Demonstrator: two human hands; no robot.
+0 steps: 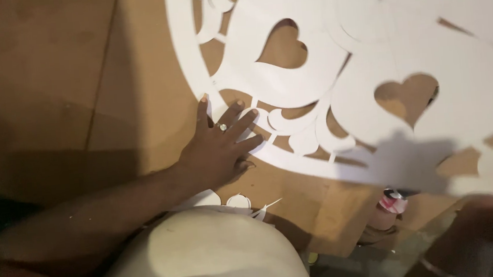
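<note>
The big white cutout board (370, 56) runs off the top & right edges. Right hand (492, 224) is dark & blurry, can't tell its grip. Small red can (392, 202) is partly hidden.

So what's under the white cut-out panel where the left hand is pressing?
Brown board shows through the heart holes and gaps of the white cut-out panel. The left hand lies flat on the panel's rim. What the solid white parts cover cannot be seen.

white cut-out panel (426, 16) — 1 | heart-shaped openings — 2 | hand (219, 147) — 1 | ring (222, 127) — 1 | small red-and-white can (392, 202) — 1
</note>
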